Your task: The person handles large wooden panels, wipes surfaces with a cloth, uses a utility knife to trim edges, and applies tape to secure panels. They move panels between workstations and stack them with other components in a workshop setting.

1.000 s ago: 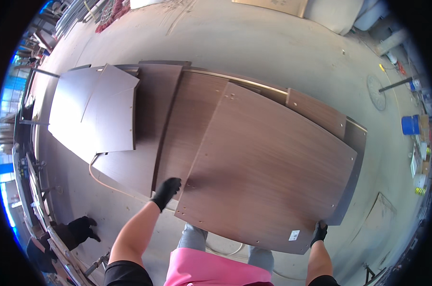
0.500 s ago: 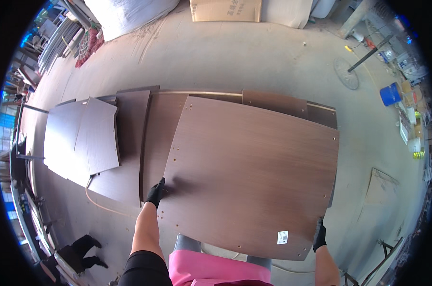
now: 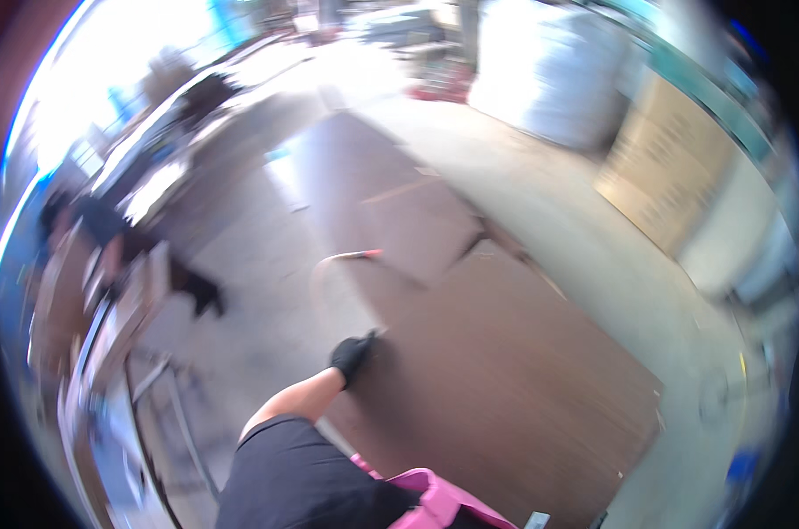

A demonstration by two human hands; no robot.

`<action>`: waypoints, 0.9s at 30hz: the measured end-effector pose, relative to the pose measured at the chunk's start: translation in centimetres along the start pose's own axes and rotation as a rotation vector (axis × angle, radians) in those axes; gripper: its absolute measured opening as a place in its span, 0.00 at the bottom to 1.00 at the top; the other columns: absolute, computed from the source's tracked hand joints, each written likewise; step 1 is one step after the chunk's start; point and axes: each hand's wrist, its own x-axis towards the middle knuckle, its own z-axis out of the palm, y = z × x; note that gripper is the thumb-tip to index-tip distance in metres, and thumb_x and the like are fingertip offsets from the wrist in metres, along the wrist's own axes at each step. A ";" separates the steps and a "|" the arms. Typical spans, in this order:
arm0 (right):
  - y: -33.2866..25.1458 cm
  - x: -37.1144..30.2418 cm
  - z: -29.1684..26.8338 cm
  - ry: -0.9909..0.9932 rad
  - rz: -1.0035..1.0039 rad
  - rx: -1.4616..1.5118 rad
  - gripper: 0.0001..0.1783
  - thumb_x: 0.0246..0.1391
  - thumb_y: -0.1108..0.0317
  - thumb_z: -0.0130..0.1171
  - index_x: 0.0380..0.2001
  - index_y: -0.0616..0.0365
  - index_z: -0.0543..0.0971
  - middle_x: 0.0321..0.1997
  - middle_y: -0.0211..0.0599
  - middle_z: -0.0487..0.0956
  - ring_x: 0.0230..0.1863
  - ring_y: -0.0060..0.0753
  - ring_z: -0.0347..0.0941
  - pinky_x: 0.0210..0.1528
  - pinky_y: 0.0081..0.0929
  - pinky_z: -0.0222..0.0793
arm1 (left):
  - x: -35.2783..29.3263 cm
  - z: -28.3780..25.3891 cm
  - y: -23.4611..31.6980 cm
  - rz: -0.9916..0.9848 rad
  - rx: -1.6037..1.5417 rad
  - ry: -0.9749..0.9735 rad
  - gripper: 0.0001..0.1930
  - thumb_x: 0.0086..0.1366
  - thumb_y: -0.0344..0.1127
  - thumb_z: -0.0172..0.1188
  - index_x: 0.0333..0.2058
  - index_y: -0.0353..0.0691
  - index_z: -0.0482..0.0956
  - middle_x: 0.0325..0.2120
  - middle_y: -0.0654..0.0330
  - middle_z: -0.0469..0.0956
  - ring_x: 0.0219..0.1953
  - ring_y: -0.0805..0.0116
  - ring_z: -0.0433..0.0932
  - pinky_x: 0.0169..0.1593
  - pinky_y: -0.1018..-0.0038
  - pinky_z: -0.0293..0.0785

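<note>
A large brown wooden panel lies in front of me, smeared by motion. My left hand, in a black glove, is at the panel's near left edge and appears closed on it, with its thumb side toward the top face. Only a dark bit of what looks like my gloved right hand shows at the lower edge, beside the panel, its fingers hidden. Close by on the panel is a small white label. Farther off, more brown panels lie stacked, and a hose with a red tip rests against them.
On the left a person in dark clothes bends by a metal frame. A white bulky sack and a large cardboard box stand at the far right. A blue bucket is at the lower right.
My view has swung to the left, bringing the person and the far end of the stack into sight. My left hand stays at the panel's edge; my right has nearly left the picture.
</note>
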 end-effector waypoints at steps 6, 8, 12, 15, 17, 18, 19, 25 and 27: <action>-5.9 -2.2 2.1 -0.155 -0.286 -0.242 0.41 0.64 0.38 0.38 0.59 0.69 0.68 0.60 0.46 0.72 0.57 0.43 0.68 0.60 0.38 0.62 | -20.8 -7.4 -8.6 -0.098 -0.258 0.401 0.36 0.64 0.66 0.42 0.33 0.35 0.84 0.30 0.44 0.81 0.38 0.51 0.80 0.48 0.66 0.70; -7.6 -3.2 3.5 -0.194 -0.391 -0.307 0.42 0.64 0.37 0.38 0.60 0.70 0.67 0.61 0.48 0.71 0.58 0.44 0.68 0.62 0.39 0.61 | -27.8 -9.4 -11.7 -0.145 -0.347 0.494 0.35 0.65 0.65 0.39 0.33 0.38 0.84 0.30 0.45 0.81 0.39 0.49 0.79 0.48 0.64 0.70; -9.8 -6.7 9.1 -0.319 -0.471 -0.469 0.47 0.57 0.31 0.43 0.58 0.68 0.69 0.59 0.49 0.72 0.55 0.49 0.70 0.55 0.44 0.67 | -40.8 -11.7 -19.3 -0.343 -0.438 0.684 0.35 0.67 0.62 0.34 0.34 0.40 0.84 0.33 0.45 0.81 0.42 0.45 0.78 0.49 0.59 0.69; -10.5 -11.2 14.0 -0.532 -0.571 -0.486 0.45 0.58 0.32 0.43 0.57 0.67 0.70 0.58 0.48 0.73 0.54 0.47 0.70 0.54 0.43 0.67 | -48.4 -10.9 -25.1 -0.443 -0.570 0.832 0.35 0.68 0.61 0.35 0.33 0.37 0.83 0.34 0.43 0.80 0.42 0.43 0.77 0.49 0.56 0.67; -10.2 -15.5 17.8 -0.708 -0.650 -0.509 0.44 0.59 0.33 0.44 0.57 0.67 0.71 0.57 0.47 0.74 0.53 0.46 0.70 0.54 0.42 0.68 | -53.4 -10.4 -29.7 -0.516 -0.534 0.948 0.32 0.68 0.59 0.37 0.33 0.36 0.81 0.33 0.43 0.80 0.41 0.42 0.77 0.47 0.55 0.68; -9.7 -17.9 19.7 -0.796 -0.684 -0.521 0.43 0.59 0.34 0.44 0.57 0.66 0.71 0.57 0.46 0.74 0.53 0.45 0.70 0.54 0.41 0.68 | -56.0 -10.1 -31.8 -0.562 -0.533 0.982 0.31 0.68 0.58 0.38 0.34 0.36 0.81 0.32 0.43 0.80 0.40 0.42 0.77 0.46 0.54 0.69; -9.1 -20.3 21.6 -0.883 -0.709 -0.529 0.42 0.59 0.34 0.44 0.57 0.66 0.71 0.56 0.45 0.74 0.53 0.44 0.71 0.53 0.41 0.68 | -58.6 -9.4 -33.7 -0.565 -0.481 1.073 0.28 0.69 0.56 0.38 0.34 0.36 0.79 0.31 0.43 0.80 0.39 0.42 0.78 0.44 0.54 0.69; -1.0 -35.4 31.7 -1.418 -0.767 -0.596 0.39 0.61 0.38 0.45 0.56 0.65 0.72 0.54 0.42 0.75 0.51 0.40 0.71 0.52 0.37 0.68 | -74.5 -2.7 -44.3 -0.771 -0.335 1.526 0.36 0.71 0.61 0.33 0.28 0.35 0.81 0.27 0.42 0.79 0.33 0.42 0.78 0.41 0.57 0.72; 2.9 -39.8 35.0 -1.606 -0.749 -0.607 0.37 0.62 0.39 0.45 0.55 0.65 0.73 0.53 0.41 0.76 0.50 0.38 0.72 0.52 0.36 0.69 | -78.9 2.0 -46.9 -0.927 -0.350 1.489 0.21 0.71 0.48 0.38 0.37 0.38 0.75 0.26 0.45 0.79 0.30 0.44 0.79 0.36 0.55 0.73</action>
